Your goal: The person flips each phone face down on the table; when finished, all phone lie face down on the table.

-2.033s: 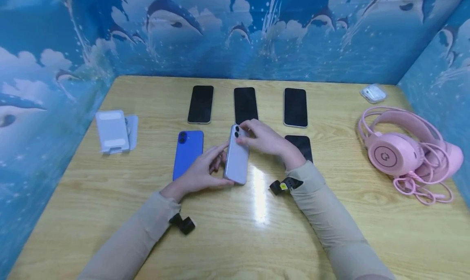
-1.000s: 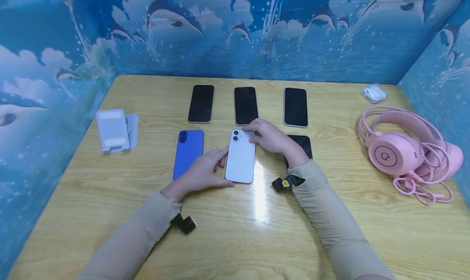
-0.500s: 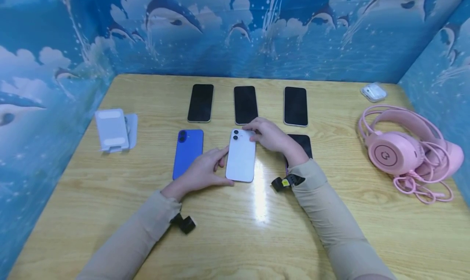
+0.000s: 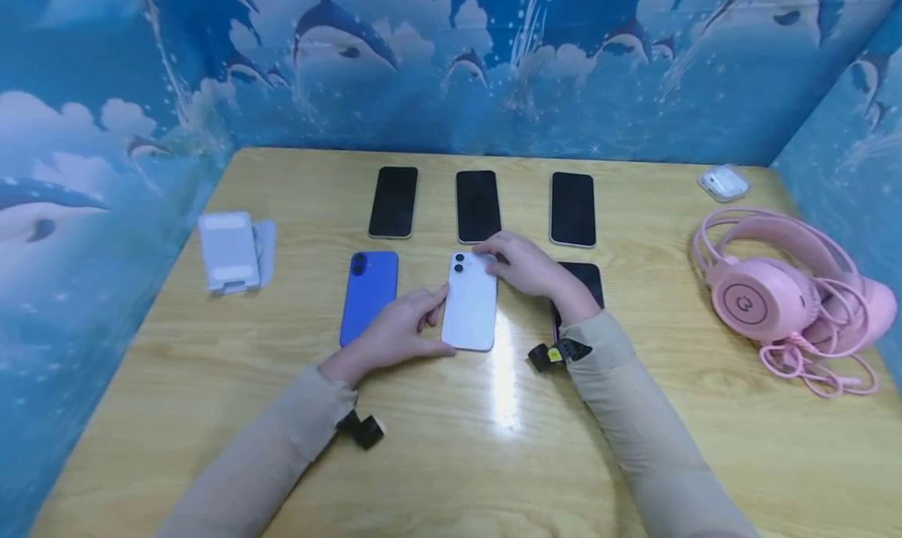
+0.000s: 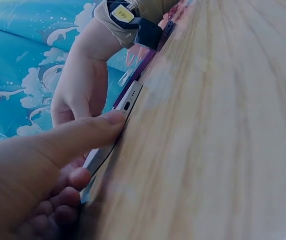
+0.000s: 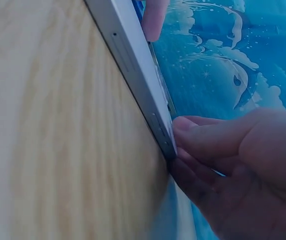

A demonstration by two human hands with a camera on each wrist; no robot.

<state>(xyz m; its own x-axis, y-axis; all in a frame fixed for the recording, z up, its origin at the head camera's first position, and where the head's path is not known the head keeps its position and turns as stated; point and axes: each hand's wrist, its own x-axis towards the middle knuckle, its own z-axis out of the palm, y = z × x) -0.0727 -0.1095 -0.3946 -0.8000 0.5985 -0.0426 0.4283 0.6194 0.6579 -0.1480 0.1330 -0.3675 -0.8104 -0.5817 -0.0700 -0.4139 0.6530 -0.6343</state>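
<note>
A white phone (image 4: 469, 311) lies flat on the table, camera side up. My left hand (image 4: 395, 326) holds its lower left corner, thumb along the bottom edge and index finger at the long side. In the left wrist view the thumb covers part of the phone's bottom edge (image 5: 128, 101), beside the port. At the top right corner, my right hand (image 4: 530, 268) pinches the phone between thumb and fingers; the right wrist view shows that grip on the silver side (image 6: 132, 65). To the left, a blue phone (image 4: 368, 295) lies back up, partly behind my left hand.
Three dark-screened phones (image 4: 393, 201) lie in a row behind. Another dark phone (image 4: 586, 278) is partly under my right forearm. Pink headphones (image 4: 764, 299) with a coiled cable sit at right, a small clear case (image 4: 723, 183) behind them. A white stand (image 4: 229, 248) is at left.
Two seconds ago the white phone was tilted up between my hands; it was lowered flat by one second ago. Since then my hands have stayed in place, and the head view has shifted slightly.
</note>
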